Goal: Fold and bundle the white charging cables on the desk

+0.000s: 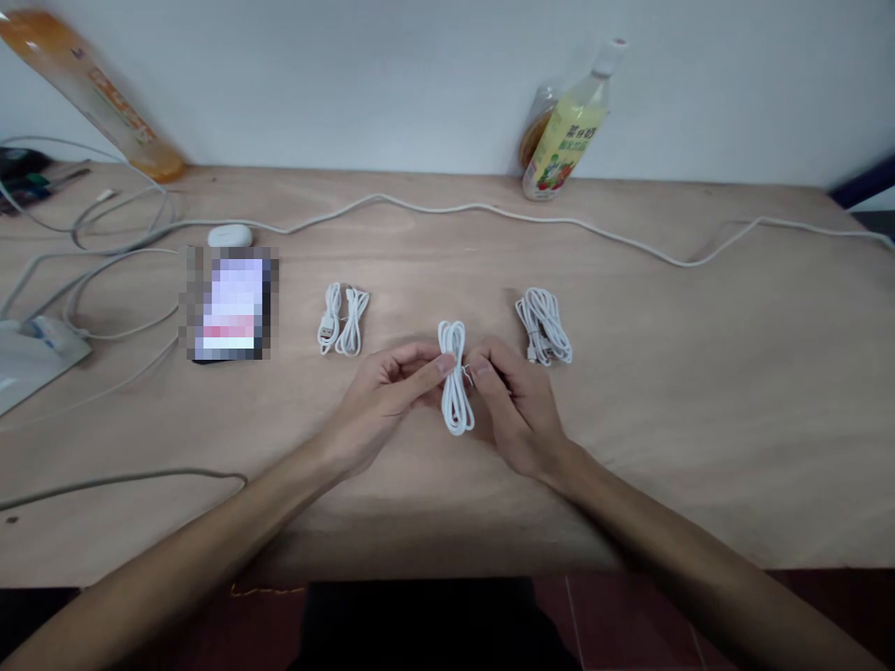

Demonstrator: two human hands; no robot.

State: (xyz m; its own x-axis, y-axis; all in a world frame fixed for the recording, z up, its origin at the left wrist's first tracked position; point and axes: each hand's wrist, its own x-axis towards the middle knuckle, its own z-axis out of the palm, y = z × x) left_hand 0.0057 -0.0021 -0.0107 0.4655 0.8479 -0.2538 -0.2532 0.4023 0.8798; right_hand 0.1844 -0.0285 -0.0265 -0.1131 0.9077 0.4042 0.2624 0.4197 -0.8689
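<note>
The coiled white cable (458,410) was between the two hands, over the table (699,419), its loops running lengthwise away from the person. The left hand (392,384) was grasping it from the side, thumb laid across the middle and fingers behind, a grip that seemed chosen to keep the strands gathered while leaving both ends of the coil free. The right hand (518,401), on the coil's other side, had thumb and forefinger pinched on a thin wire tie (467,372) jutting from the coil's waist; presumably the left took the cable's weight so that these fingertips could manage something so fine. Ahead of the left hand lay a tied cable bundle (352,321), its USB plug showing, and just beyond the right hand's fingers lay a second bundle (551,326); the gap between them probably served to give the hands room. Farther out to the left of the left hand were a phone (234,308), its screen blurred out, and a small white case (230,236). A long white cord (482,207) ran beyond both hands, well apart from their work.
</note>
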